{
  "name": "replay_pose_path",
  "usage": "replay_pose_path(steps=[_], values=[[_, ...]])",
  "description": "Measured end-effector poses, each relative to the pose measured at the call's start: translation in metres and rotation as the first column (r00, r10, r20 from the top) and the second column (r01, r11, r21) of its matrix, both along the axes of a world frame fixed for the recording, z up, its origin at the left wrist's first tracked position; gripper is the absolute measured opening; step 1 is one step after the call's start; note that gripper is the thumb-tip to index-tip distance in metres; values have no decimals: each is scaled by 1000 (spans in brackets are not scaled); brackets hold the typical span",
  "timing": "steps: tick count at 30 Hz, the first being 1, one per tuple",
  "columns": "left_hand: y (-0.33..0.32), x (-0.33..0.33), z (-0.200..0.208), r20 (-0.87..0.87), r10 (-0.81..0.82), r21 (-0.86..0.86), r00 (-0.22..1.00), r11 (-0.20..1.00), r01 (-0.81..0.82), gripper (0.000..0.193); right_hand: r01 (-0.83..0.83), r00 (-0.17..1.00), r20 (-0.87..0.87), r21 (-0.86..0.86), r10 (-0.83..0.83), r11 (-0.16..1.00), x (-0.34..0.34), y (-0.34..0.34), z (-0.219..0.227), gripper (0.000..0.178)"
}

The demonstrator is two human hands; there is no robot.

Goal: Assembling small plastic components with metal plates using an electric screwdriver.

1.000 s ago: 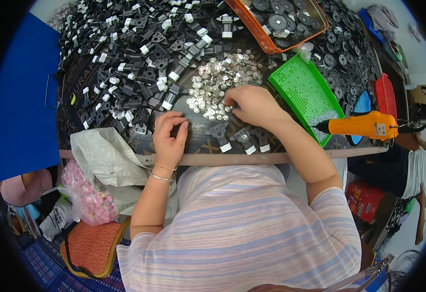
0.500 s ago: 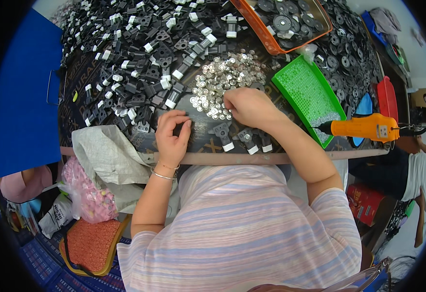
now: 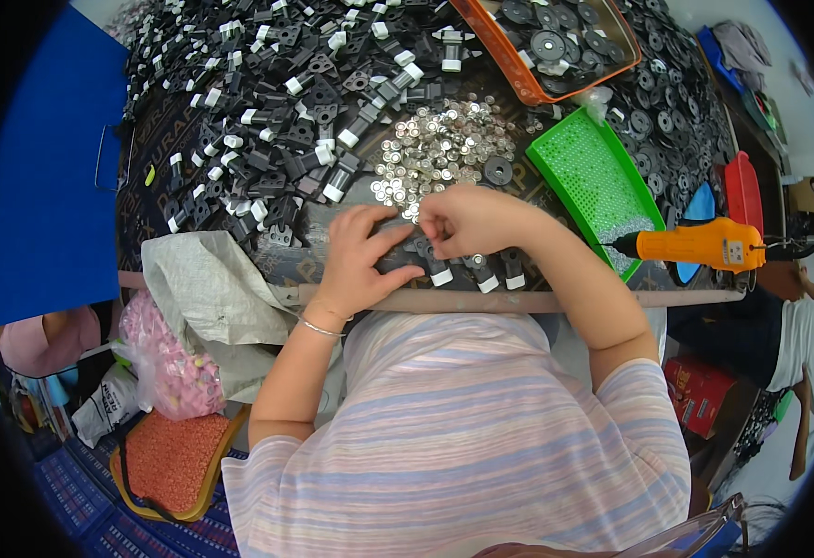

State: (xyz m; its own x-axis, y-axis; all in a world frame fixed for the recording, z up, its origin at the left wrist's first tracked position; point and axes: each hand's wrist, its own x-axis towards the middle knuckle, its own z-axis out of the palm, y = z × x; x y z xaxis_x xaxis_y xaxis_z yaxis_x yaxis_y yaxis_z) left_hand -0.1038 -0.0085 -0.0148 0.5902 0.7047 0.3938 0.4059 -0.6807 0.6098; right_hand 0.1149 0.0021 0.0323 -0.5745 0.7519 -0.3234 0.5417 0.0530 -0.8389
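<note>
My left hand (image 3: 362, 253) presses on a small black plastic part (image 3: 399, 259) at the table's near edge, fingers curled around it. My right hand (image 3: 470, 219) pinches at the same spot, fingertips meeting the left hand's, right below a pile of small shiny metal discs (image 3: 439, 147). Whether a disc sits between those fingertips is too small to tell. A short row of black parts with white ends (image 3: 477, 271) lies just in front of both hands.
A large heap of black-and-white plastic parts (image 3: 277, 102) covers the table's left and back. An orange tray (image 3: 555, 42) holds black round parts. A green tray (image 3: 597, 186), an orange electric screwdriver (image 3: 700, 246), a grey sack (image 3: 207, 288) and a pink bag (image 3: 170, 363) surround me.
Both hands have drawn together at the near edge. My right hand left the pile of metal discs and came down to the black part under my left hand.
</note>
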Motion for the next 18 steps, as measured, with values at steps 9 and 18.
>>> replay_pose_path(steps=[9, 18], values=[[-1, 2, -1, -137, -51, 28, 989, 998, 55, 31, 40, 965, 253, 119, -69, 992, -15, -2, 13, 26], [-1, 3, -1, -129, -47, 49, 991, 997, 54, 31, 96, 961, 246, 141, -129, 985, -13, -3, 4, 26]])
